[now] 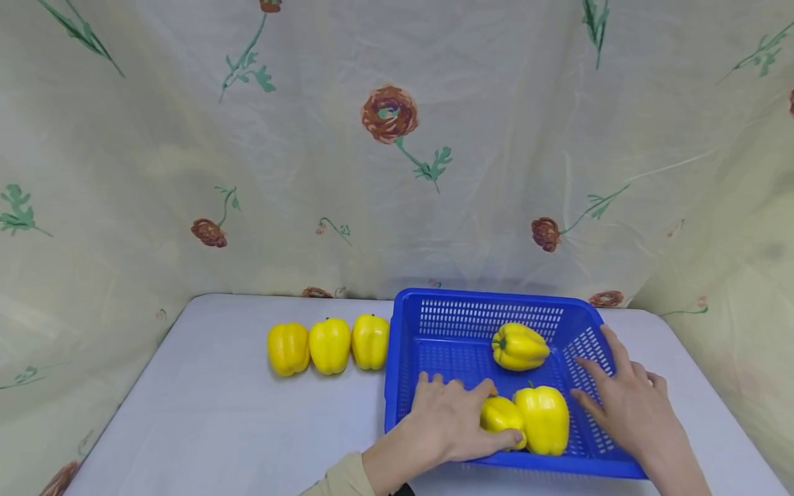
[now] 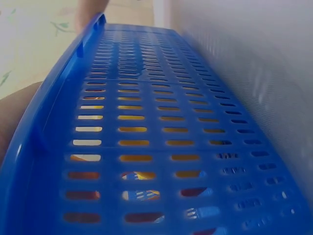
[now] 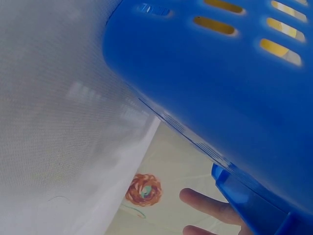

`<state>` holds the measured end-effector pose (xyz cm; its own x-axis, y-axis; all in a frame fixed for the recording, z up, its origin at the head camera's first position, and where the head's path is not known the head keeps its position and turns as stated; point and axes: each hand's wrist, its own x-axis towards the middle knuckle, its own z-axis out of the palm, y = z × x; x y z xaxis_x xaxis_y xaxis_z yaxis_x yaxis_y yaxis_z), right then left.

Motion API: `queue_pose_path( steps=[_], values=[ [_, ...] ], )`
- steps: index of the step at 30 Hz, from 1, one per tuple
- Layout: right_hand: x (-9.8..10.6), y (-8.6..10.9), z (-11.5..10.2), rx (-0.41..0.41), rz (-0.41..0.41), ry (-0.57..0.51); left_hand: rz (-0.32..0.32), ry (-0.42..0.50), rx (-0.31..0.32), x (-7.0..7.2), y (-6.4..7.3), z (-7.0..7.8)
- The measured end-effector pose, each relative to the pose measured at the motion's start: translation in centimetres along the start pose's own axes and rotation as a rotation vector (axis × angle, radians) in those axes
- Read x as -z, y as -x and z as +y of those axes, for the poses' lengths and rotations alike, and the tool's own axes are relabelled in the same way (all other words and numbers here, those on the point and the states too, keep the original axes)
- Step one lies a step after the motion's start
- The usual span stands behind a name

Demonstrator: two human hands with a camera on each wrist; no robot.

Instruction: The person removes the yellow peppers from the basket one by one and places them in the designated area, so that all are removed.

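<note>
A blue slatted plastic basket [image 1: 486, 298] stands on the table. My left hand [image 1: 449, 420] reaches over its near wall, thumb and forefinger around a yellow bell pepper [image 1: 499, 415] that it partly covers. Against that one stands a second yellow bell pepper [image 1: 546, 420], stem up. Farther back in the basket a third pepper [image 1: 522, 346] lies on its side. My right hand [image 1: 633, 403] is at the right wall with fingers spread, some inside the basket and others beyond the rim. In the right wrist view, fingers [image 3: 208, 204] extend outside the basket wall [image 3: 195, 83].
Left of the basket, three more yellow peppers [image 1: 330, 346] stand in a row on the white table [image 1: 217, 413]; the rightmost is close to the basket. A flowered curtain [image 1: 484, 207] hangs behind and at both sides. Yellow shows through the wall slots [image 2: 134, 129] in the left wrist view.
</note>
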<state>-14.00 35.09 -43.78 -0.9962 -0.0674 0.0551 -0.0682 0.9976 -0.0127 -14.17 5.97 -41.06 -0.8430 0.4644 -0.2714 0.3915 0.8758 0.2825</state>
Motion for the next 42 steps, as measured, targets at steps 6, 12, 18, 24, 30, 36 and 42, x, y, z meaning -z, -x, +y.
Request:
queue_pose_path(
  steps=[6,12,18,24,30,36,42],
  values=[
    [0.0,-0.1,0.0,0.000,0.003,0.002,0.010,0.006,-0.035,0.1,-0.2,-0.1],
    [0.0,-0.1,0.0,0.003,0.004,0.000,-0.001,0.016,-0.061,0.2,-0.3,-0.2],
    [-0.1,0.0,0.0,0.004,0.010,-0.002,0.076,-0.020,-0.075,0.1,-0.2,-0.2],
    [0.0,0.0,0.0,0.006,0.012,-0.002,0.226,-0.143,-0.087,0.2,0.3,-0.3],
    [0.0,-0.1,0.1,0.004,0.002,-0.005,0.302,-0.268,-0.096,0.6,1.0,-0.5],
    [0.0,-0.1,0.1,0.004,0.000,-0.007,0.420,-0.324,-0.137,0.8,1.3,-0.9],
    [0.0,-0.1,0.2,0.007,0.004,-0.007,0.526,-0.355,-0.137,1.1,1.5,-1.6]
  ],
)
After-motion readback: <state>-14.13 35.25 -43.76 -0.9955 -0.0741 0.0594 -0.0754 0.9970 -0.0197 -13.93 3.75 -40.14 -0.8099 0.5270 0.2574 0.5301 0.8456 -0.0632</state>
